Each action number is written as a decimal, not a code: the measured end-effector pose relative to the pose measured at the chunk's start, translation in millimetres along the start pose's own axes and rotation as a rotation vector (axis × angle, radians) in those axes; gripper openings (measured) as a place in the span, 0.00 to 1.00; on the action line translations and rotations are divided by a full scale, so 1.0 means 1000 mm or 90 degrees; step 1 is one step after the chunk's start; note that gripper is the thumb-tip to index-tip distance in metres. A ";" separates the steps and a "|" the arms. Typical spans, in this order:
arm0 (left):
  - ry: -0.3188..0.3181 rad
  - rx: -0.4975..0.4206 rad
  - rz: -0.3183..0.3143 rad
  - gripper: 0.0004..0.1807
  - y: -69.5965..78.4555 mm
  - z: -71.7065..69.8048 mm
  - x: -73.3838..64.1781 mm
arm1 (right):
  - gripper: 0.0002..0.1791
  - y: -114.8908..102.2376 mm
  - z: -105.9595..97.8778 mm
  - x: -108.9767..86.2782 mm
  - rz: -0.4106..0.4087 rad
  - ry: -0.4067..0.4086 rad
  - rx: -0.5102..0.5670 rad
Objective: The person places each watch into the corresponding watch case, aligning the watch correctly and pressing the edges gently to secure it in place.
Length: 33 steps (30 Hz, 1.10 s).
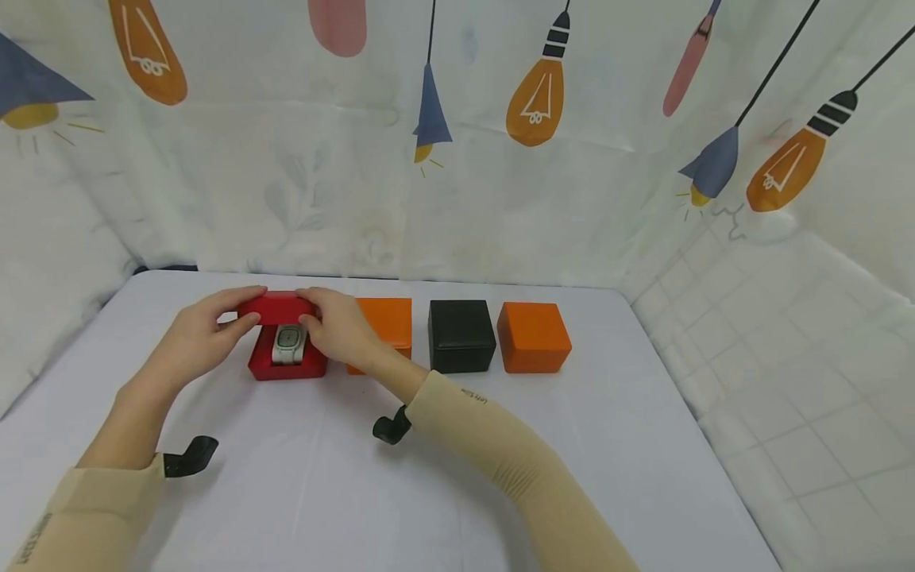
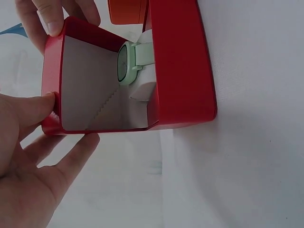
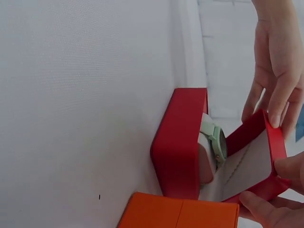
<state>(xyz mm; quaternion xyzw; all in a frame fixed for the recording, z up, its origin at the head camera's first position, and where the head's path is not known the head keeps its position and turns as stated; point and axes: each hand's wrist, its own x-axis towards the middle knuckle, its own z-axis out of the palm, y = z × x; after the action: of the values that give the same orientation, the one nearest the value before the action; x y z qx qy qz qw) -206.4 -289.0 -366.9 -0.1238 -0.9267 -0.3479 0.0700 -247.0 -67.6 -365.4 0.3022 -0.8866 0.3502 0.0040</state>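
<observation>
A red watch box (image 1: 286,372) stands at the left of the table with its hinged lid (image 1: 277,308) raised. Inside, a pale green wristwatch (image 2: 124,64) is wrapped round a white cushion (image 2: 143,88). My left hand (image 1: 196,334) pinches the lid's left corner between thumb and fingers. At the opposite corner, my right hand (image 1: 341,327) pinches the lid the same way. The lid's pale lining (image 3: 247,164) shows in both wrist views.
Close to the red box's right side is an orange box (image 1: 389,319), partly behind my right hand. A black box (image 1: 461,338) and another orange box (image 1: 536,340) continue the row. The white-covered table (image 1: 457,469) meets a curtain printed with lamps (image 1: 457,214) at the back.
</observation>
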 end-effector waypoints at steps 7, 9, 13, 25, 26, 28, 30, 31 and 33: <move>0.013 0.025 0.043 0.26 -0.001 0.001 -0.001 | 0.24 -0.001 0.003 -0.001 -0.011 0.006 -0.001; 0.012 0.027 0.054 0.25 -0.001 0.002 -0.002 | 0.24 -0.001 0.003 -0.002 -0.011 0.004 -0.002; 0.007 0.025 0.064 0.24 -0.002 0.003 -0.003 | 0.23 -0.004 0.002 -0.005 -0.008 -0.006 -0.011; 0.001 0.016 0.077 0.23 -0.005 0.006 -0.006 | 0.23 -0.004 0.003 -0.007 -0.002 -0.020 -0.071; -0.001 0.015 0.077 0.23 -0.005 0.006 -0.006 | 0.23 -0.004 0.003 -0.007 -0.004 -0.020 -0.079; -0.010 0.011 0.071 0.23 -0.005 0.007 -0.007 | 0.24 -0.004 0.004 -0.008 -0.005 -0.023 -0.099; -0.029 0.008 0.062 0.25 -0.005 0.008 -0.009 | 0.25 -0.004 0.006 -0.010 0.003 -0.034 -0.128; -0.041 0.009 0.058 0.26 -0.006 0.009 -0.010 | 0.26 -0.004 0.007 -0.011 0.008 -0.045 -0.147; -0.067 0.012 0.051 0.28 -0.007 0.011 -0.011 | 0.27 -0.004 0.010 -0.013 0.007 -0.068 -0.182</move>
<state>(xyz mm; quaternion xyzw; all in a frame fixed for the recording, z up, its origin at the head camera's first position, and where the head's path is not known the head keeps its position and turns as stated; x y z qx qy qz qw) -198.2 -289.1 -381.9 -0.1785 -0.9265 -0.3292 0.0360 -232.4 -69.6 -373.5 0.3115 -0.9282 0.2036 -0.0019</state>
